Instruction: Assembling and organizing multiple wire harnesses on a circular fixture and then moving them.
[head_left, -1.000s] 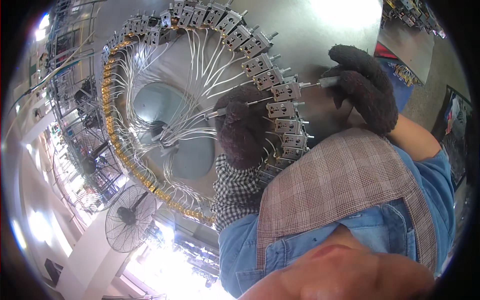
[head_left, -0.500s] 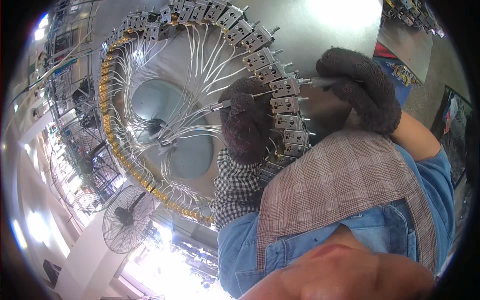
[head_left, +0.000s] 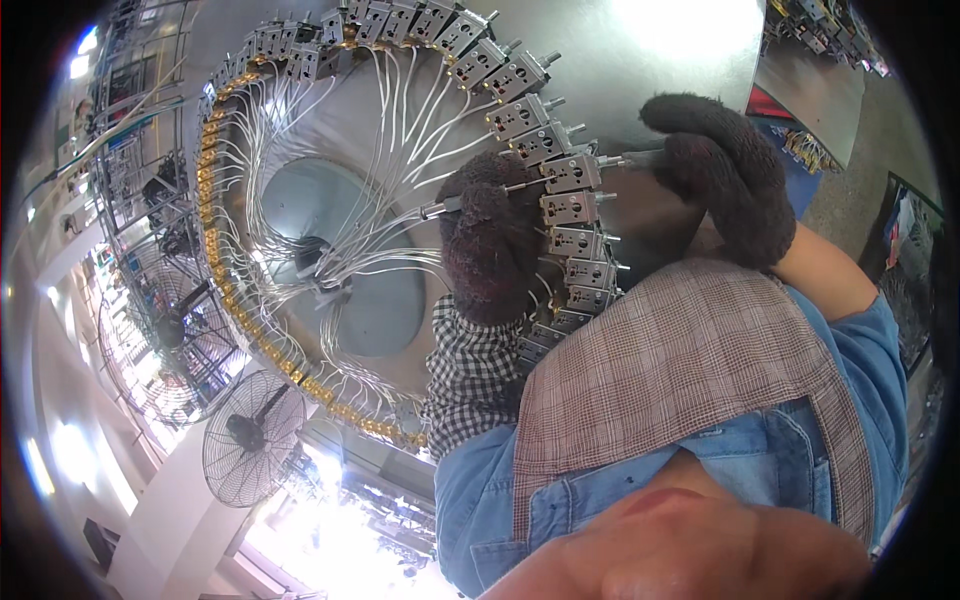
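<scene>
My left hand (head_left: 488, 240), in a dark fuzzy glove, is closed around a slim screwdriver-like metal tool (head_left: 440, 208). The tool's thin shaft reaches toward the side of a small boxy metal unit (head_left: 571, 173) in the ring. My right hand (head_left: 735, 185), gloved alike, is on the other side of that unit, its fingers curled. Between its fingers and the unit's stem shows a short grey metal piece (head_left: 645, 159); its far end is hidden in the glove. Neighbouring metal units (head_left: 570, 209) stand in a curved row, with threaded stems pointing outward.
White wires (head_left: 385, 262) run from the ring to a bundle at the centre, over a round grey disc (head_left: 385, 315). Brass-coloured parts (head_left: 213, 200) line the ring's left side. Metal sheet (head_left: 640, 60) lies beyond. A fan (head_left: 250, 432) stands lower left; more parts (head_left: 825, 30) lie upper right.
My right hand has shifted and turned slightly at the stem, its fingers curling differently. My left hand and its tool stay almost in place.
</scene>
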